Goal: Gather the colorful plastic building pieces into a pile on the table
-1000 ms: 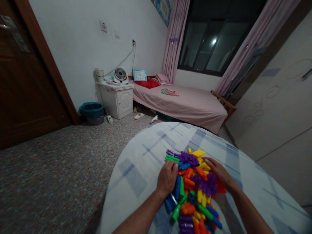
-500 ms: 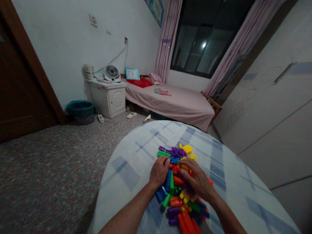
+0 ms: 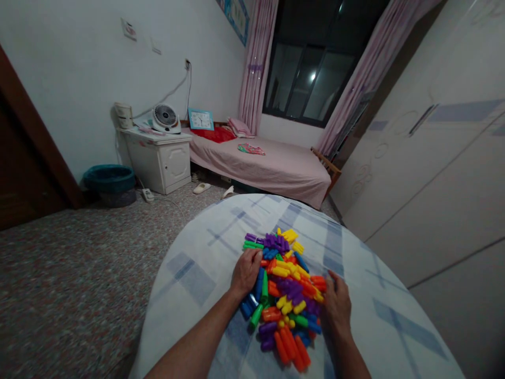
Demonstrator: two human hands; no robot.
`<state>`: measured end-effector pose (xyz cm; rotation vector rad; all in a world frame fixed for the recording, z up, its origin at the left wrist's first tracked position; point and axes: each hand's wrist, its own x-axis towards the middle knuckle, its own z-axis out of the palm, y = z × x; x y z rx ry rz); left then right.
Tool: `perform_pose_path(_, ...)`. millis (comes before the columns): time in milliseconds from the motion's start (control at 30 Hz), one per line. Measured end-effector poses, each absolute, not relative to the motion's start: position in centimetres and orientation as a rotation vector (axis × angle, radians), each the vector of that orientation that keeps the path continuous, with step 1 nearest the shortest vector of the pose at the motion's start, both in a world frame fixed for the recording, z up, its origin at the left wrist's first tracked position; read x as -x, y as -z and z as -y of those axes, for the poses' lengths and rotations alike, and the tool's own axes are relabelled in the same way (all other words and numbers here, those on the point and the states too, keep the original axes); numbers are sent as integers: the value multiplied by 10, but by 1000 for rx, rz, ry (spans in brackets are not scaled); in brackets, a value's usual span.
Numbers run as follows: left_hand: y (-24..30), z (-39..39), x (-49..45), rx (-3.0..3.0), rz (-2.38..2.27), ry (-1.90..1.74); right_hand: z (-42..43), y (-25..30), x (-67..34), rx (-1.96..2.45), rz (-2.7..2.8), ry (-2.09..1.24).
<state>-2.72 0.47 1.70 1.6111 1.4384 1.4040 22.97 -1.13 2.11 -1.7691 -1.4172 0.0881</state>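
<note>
Head view, live: heap of coloured plastic building pegs [image 3: 282, 292] on cloth-covered tabletop [image 3: 197, 273], long axis running away from wearer. Left grip [image 3: 246, 272] palm-down on heap's left edge, fingers curled; can't tell if clenched on pegs. Right grip [image 3: 336, 305] against heap's right edge, fingers upright; hold unclear.

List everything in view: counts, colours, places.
Plastic interlocking pegs: many, mixed colours, heaped on tablecloth.
Checked cloth: one, white-blue, under pegs.
White cabinet: one, far left wall.
White desk fan: one, on cabinet.
Blue-framed clock: one, beside fan.
Teal bin: one, floor, left of cabinet.
Pink bed: one, below window.
White slippers: two, floor by bed.
Pink curtains: two, flanking window.
White wardrobe: one, right.
Left hand: on pegs, left side.
Right hand: at pegs, right side.
</note>
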Motion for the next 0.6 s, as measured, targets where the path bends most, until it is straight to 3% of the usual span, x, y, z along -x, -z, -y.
perform_pose_path(400,-20,2,24,-1702,-1432,-1371,12,-9,-222,1802,1488,-284)
perform_pose_path(600,-36,31,8,-2075,-1312,-1246,9,-4,-223,1769,1482,-286)
